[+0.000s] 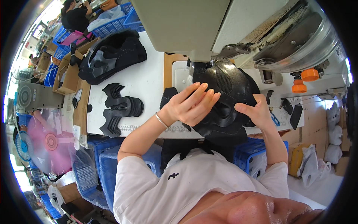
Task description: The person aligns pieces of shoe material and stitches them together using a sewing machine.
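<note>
A black, shaped panel with mesh insets (225, 80) lies under the head of a sewing machine (179, 30), draping over the table's near edge. My right hand (259, 112) grips its right side, thumb on top and the other fingers hidden beneath. Over the panel's left part hovers my left hand (192, 105), its fingers drawn together in a pinch. Anything between those fingertips is too small to make out. A small black piece (168, 98) rests by my left wrist.
Left on the white table (153, 80) lie a stack of curved black cut pieces (128, 106) and a pile of black panels (112, 56). Blue crates (85, 170) stand below the edge. Orange knobs (309, 75) hang at right. A pink fan (52, 142) stands left; another person (76, 18) sits beyond.
</note>
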Demonstrator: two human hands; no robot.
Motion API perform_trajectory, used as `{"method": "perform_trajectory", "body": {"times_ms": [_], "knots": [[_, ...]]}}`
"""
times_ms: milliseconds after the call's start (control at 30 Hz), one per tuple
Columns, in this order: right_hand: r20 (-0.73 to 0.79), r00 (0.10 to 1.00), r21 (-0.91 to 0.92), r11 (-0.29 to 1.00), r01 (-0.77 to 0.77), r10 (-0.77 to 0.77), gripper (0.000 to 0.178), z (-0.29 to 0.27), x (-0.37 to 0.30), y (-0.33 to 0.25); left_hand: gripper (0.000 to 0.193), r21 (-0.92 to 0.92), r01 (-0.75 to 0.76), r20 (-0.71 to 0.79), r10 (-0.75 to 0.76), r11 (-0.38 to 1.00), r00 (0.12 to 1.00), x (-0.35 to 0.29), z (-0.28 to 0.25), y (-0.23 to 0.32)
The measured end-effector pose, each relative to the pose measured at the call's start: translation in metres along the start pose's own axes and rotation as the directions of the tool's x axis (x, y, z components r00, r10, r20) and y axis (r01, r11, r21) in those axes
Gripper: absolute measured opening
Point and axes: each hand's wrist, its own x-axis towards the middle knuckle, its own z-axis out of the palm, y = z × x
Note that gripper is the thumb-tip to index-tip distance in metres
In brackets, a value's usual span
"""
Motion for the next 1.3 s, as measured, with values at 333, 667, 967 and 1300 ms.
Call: {"method": "perform_trajectory", "body": {"times_ms": [333, 667, 967, 1300], "knots": [[0.043, 0.997, 0.056, 0.996, -0.062, 0.059, 0.018, -0.008, 0.007, -0.006, 0.024, -0.012, 0.095, -0.035, -0.096, 0.995, 0.995, 0.006, 0.004, 0.002], [0.035, 0.999, 0.077, 0.996, -0.037, 0.034, 0.022, -0.016, 0.021, -0.002, 0.021, 0.031, 0.125, -0.057, -0.123, 0.992, 0.991, 0.010, 0.014, -0.004], [0.015, 1.000, 0.070, 0.997, -0.012, 0.011, 0.019, -0.009, 0.024, -0.005, 0.031, 0.039, 0.130, 0.055, -0.132, 0.991, 0.990, 0.015, 0.008, -0.012], [-0.001, 1.000, 0.034, 0.999, -0.019, 0.019, 0.017, -0.002, 0.024, -0.011, 0.035, 0.123, 0.266, 0.164, -0.284, 0.956, 0.945, 0.028, -0.012, 0.003]]}}
